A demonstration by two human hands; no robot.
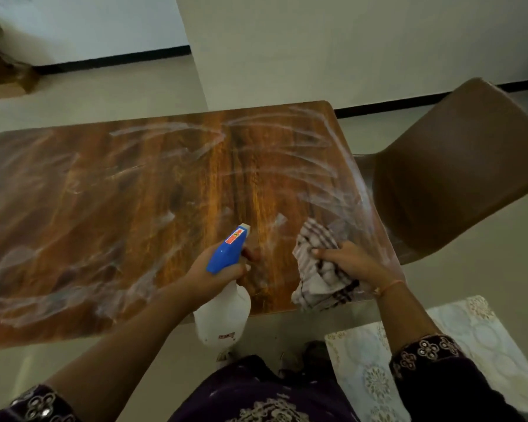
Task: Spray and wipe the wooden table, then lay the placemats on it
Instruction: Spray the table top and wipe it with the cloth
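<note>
The wooden table [134, 208] fills the middle of the view, its top streaked with whitish wet smears. My left hand [214, 274] grips a white spray bottle [223, 315] by its neck, the blue trigger head [227, 251] pointing away over the near table edge. My right hand [348, 263] clutches a crumpled checked cloth [314, 269] that rests on the table's near right corner. A pale patterned placemat [457, 339] lies low at the right, below the table edge, partly hidden by my right arm.
A brown plastic chair [457, 166] stands against the table's right end. A white pillar [287, 50] rises just beyond the far edge. Pale floor surrounds the table, and a brown object [3, 71] sits at the far left.
</note>
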